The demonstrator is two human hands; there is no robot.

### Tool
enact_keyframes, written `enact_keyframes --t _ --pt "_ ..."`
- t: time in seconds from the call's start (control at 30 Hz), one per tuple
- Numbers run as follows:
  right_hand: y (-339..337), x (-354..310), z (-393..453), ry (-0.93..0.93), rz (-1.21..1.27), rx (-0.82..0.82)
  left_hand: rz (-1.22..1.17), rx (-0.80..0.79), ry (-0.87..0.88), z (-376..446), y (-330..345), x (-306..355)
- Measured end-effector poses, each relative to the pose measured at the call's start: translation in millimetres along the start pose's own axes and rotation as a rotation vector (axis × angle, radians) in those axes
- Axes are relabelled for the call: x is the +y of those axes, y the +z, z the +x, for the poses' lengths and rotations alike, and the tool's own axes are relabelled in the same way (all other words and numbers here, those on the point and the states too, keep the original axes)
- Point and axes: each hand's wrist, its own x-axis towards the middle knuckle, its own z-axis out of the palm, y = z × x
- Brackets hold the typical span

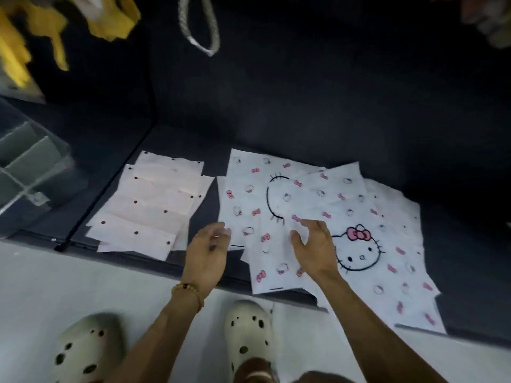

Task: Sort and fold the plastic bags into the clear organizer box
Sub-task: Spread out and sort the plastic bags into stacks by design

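Observation:
Several white plastic bags printed with cat faces and pink bows [367, 217] lie overlapped on the dark surface, right of centre. A stack of pale pink bags with dark dots [149, 205] lies to their left. My left hand [206, 255] hovers with its fingers apart at the near left edge of the cat-print bags, holding nothing. My right hand [313, 247] is spread open just above the same pile, next to a large cat face; whether it touches the bag I cannot tell. The clear organizer box [30, 167] with dividers stands at the far left.
The dark surface [304, 120] ends at a near edge above a white floor [69, 283], where my feet in cream clogs [249, 330] stand. Yellow bags [110, 17] and a white rope handle [199, 26] hang blurred at the top.

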Motion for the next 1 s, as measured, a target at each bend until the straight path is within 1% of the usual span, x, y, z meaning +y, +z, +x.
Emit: enact_keyframes --t 0.07,0.13,0.23,0.27,0.3,0.4,0.47,0.53,0.6,0.67,0.73,0.8,0.87,0.93,1.0 --pt "-28 46 -9 0.119 -0.071 -0.012 -0.106 -0.081 -0.088 -16 37 3" --pt "-49 82 -15 0.18 -0.134 -0.08 -0.128 -0.169 -0.152 -28 68 4" --pt "-55 112 -21 0.148 -0.197 -0.245 -0.107 -0.236 -0.204 -37 98 1" --pt "-52 117 -21 0.112 -0.23 -0.259 -0.092 -0.245 -0.218 -38 104 -1" --pt "-49 120 -20 0.078 -0.249 -0.228 -0.073 -0.253 -0.229 -38 109 -1" --pt "-40 119 -14 0.005 -0.229 -0.05 -0.04 -0.254 -0.246 -33 117 -3" --pt "-37 115 -10 -0.036 -0.196 0.016 -0.048 -0.252 -0.255 -29 122 -3" --pt "-37 108 -9 -0.067 -0.102 0.023 -0.078 -0.254 -0.282 -23 126 0" --pt "-39 96 -13 -0.149 0.047 -0.029 -0.113 -0.256 -0.323 -17 128 5" --pt "-39 81 -23 -0.282 0.145 -0.111 -0.203 -0.204 -0.381 -11 130 12" --pt "-32 65 -36 -0.389 0.183 -0.191 -0.303 -0.066 -0.417 -8 128 18" --pt "-22 52 -46 -0.431 0.198 -0.27 -0.253 0.095 -0.362 -7 115 22" --pt "-17 43 -49 -0.4 0.211 -0.34 -0.144 0.156 -0.266 -5 93 20" --pt "-17 39 -44 -0.338 0.209 -0.307 -0.093 0.201 -0.212 -4 63 17" --pt "-18 42 -30 -0.258 0.135 -0.177 -0.067 0.241 -0.199 -3 34 11"
